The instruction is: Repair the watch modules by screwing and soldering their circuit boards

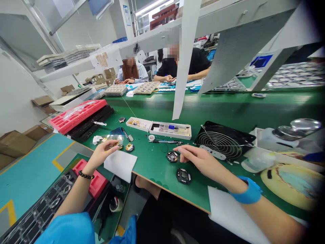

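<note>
My left hand [103, 152] is pinched on a clear plastic packet [113, 139] with small parts in it, held just above the green bench [152, 162]. A small yellow-and-grey part [129, 147] lies right of that hand, and a white sheet [120, 165] lies below it. My right hand [196, 156] rests on the bench, fingers close together, fingertips beside a round dark watch-like case [172, 156]. A second dark round case [183, 176] lies nearer me. Nothing shows inside the right hand.
White parts trays [170, 130] and tweezers [166, 141] lie behind the cases. A black fan [223, 140] stands at right, a pink tray [76, 115] on black trays at left. Two other people work across the bench.
</note>
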Demonstrator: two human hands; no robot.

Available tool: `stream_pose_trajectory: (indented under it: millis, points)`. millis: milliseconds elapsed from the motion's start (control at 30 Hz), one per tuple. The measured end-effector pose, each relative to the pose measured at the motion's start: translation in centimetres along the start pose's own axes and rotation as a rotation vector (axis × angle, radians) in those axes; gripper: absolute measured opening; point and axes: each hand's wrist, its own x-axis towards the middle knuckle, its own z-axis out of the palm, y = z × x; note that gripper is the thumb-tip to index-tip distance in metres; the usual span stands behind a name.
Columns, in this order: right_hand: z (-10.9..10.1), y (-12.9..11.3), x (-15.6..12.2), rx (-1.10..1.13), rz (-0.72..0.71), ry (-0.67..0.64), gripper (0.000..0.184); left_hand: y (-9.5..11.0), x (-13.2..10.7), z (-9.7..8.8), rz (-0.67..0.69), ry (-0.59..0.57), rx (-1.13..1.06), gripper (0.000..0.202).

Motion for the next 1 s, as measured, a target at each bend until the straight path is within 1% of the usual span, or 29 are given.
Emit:
stream_pose_trajectory:
  millis: [67, 167, 233, 300, 400, 467, 567, 767, 1000]
  points:
    - [-0.1, 0.0, 0.0, -0.037, -0.003, 0.001, 0.053, -1.0, -1.2, 0.6, -0.017, 0.028, 0.018, 0.057]
    - [-0.1, -0.3, -0.2, -0.078, 0.007, 0.002, 0.049, -2.0, -2.6, 1.3, -0.023, 0.06, 0.052, 0.056]
    - [-0.1, -0.5, -0.2, -0.093, 0.019, -0.001, 0.048, -2.5, -3.1, 1.5, -0.019, 0.091, 0.09, 0.053]
    - [0.0, -0.7, -0.3, -0.108, 0.03, -0.007, 0.048, -3.0, -3.4, 1.4, 0.007, 0.114, 0.184, 0.049]
    - [0.1, -0.9, -0.3, -0.125, 0.034, -0.02, 0.047, -3.6, -3.4, 1.2, 0.057, 0.111, 0.353, 0.044]
    - [0.1, -0.9, -0.3, -0.135, 0.027, -0.031, 0.046, -3.8, -3.2, 1.2, 0.063, 0.105, 0.393, 0.043]
    - [0.2, -0.9, -0.3, -0.16, 0.016, -0.051, 0.044, -3.9, -3.0, 1.5, 0.062, 0.114, 0.388, 0.042]
    - [0.2, -1.2, -0.6, -0.192, 0.022, -0.066, 0.05, -3.7, -3.0, 2.3, 0.052, 0.168, 0.392, 0.04]
    - [0.4, -1.5, -0.7, -0.231, 0.022, -0.095, 0.045, -4.0, -2.9, 2.5, 0.051, 0.208, 0.363, 0.038]
